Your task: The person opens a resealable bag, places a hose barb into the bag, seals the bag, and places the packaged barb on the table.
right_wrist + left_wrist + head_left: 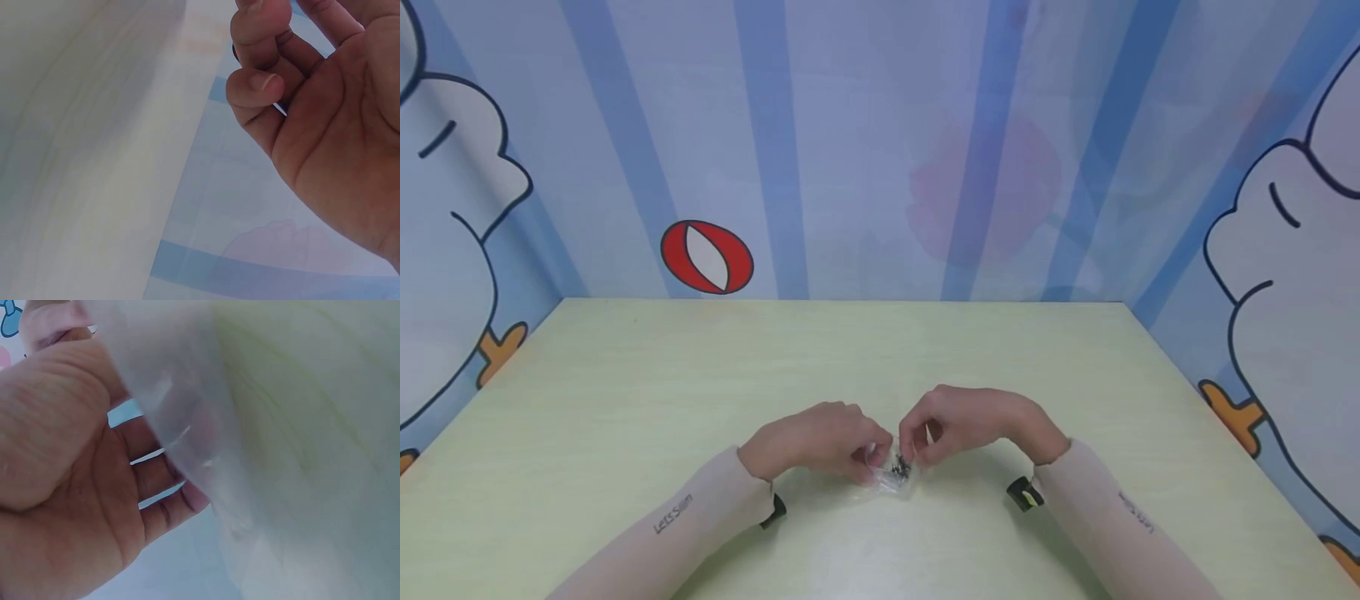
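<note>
Between the two hands, low in the middle of the head view, is a small clear plastic bag (887, 485). Small dark metallic pieces (900, 468) lie in it, too small to make out their kind. My left hand (831, 437) pinches the bag's left side between thumb and fingers. On the other side, my right hand (966, 421) pinches its upper right edge with thumb and forefinger. In the left wrist view the clear film (181, 400) hides part of the fingers. The right wrist view shows the right hand's other fingers (253, 90) curled, with the pinching tips out of frame.
The pale wooden table (700, 358) spreads around the hands. A striped blue backdrop (865, 150) with cartoon prints stands along its back and sides. Dark wrist-worn devices (1025, 493) show below both light sleeves (700, 517).
</note>
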The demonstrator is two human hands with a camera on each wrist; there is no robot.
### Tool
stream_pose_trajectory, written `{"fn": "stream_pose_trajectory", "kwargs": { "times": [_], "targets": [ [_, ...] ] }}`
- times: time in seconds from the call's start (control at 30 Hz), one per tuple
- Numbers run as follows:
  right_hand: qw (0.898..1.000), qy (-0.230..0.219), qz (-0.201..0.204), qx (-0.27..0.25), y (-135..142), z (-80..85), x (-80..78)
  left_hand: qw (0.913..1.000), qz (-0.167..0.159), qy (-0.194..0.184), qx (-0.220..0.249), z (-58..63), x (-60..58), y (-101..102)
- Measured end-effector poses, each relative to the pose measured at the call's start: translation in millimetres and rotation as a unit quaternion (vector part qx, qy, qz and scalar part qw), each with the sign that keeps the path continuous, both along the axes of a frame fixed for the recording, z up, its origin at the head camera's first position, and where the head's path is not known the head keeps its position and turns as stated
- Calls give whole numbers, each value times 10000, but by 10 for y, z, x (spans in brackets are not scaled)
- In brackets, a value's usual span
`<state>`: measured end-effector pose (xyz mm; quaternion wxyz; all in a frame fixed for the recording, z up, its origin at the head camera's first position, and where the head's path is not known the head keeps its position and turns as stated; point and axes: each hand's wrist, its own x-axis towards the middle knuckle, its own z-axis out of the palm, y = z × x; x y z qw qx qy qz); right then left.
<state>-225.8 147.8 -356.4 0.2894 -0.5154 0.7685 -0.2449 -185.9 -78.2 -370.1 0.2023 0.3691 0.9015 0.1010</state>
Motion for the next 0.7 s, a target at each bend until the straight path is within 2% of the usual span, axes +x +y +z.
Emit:
{"fn": "stream_pose_trajectory", "kwargs": {
  "times": [0.3, 0.47, 0.7],
  "targets": [
    [9997, -97, -126, 208, 3, -5, -1, 9998, 22, 92, 148, -4, -6, 8],
    [9981, -361, -321, 375, -4, -7, 14, 9994, 21, 215, 265, -16, -13, 3],
    [9960, -457, -498, 581, -32, -24, 61, 9993, 148, 124, 314, -5, -6, 17]
  ]
}}
